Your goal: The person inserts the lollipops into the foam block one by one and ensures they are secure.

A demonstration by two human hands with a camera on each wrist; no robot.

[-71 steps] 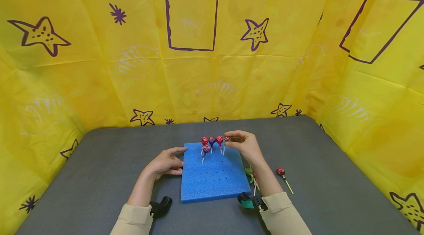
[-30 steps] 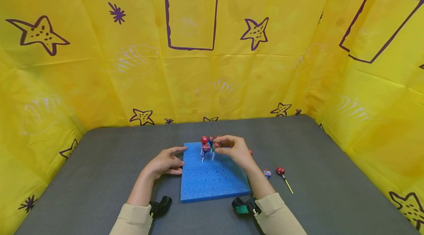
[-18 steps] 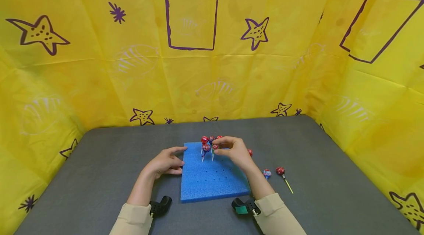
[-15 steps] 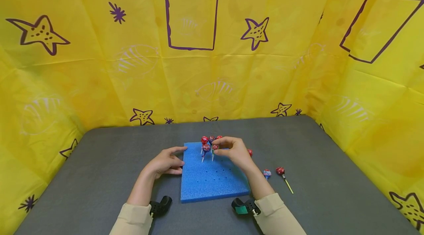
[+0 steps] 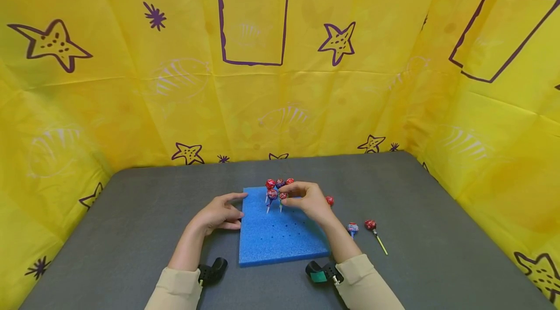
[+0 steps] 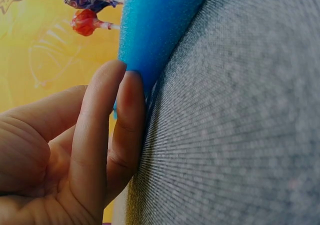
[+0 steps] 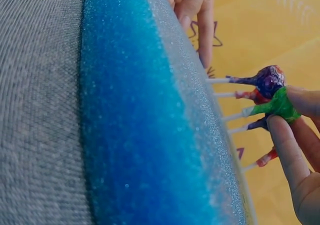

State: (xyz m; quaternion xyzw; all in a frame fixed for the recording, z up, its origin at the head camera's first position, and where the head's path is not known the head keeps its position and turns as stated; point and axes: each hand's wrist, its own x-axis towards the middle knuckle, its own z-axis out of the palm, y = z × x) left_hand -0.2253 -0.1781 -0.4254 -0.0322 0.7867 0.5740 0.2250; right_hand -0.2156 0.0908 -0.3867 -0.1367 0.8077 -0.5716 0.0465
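Note:
A blue foam block with rows of small holes lies on the table. My right hand pinches the wrapped head of a lollipop with a green wrapper, between thumb and fingers. Its white stick points down and meets the foam's top. Close to its left stands a purple lollipop. Behind them a red lollipop, a dark blue one and another red one form a back row. My left hand rests its extended fingertips against the foam's left edge, as the left wrist view shows too.
Right of the foam lie a red lollipop, a blue-and-red one and a dark red one with a yellow-green stick. My right forearm covers part of that area. A yellow printed cloth encloses the grey table.
My right hand has carried the green-wrapped lollipop from the back row's right end leftward and nearer, beside the purple one, then lowered it slightly. My left hand has stayed at the foam's edge.

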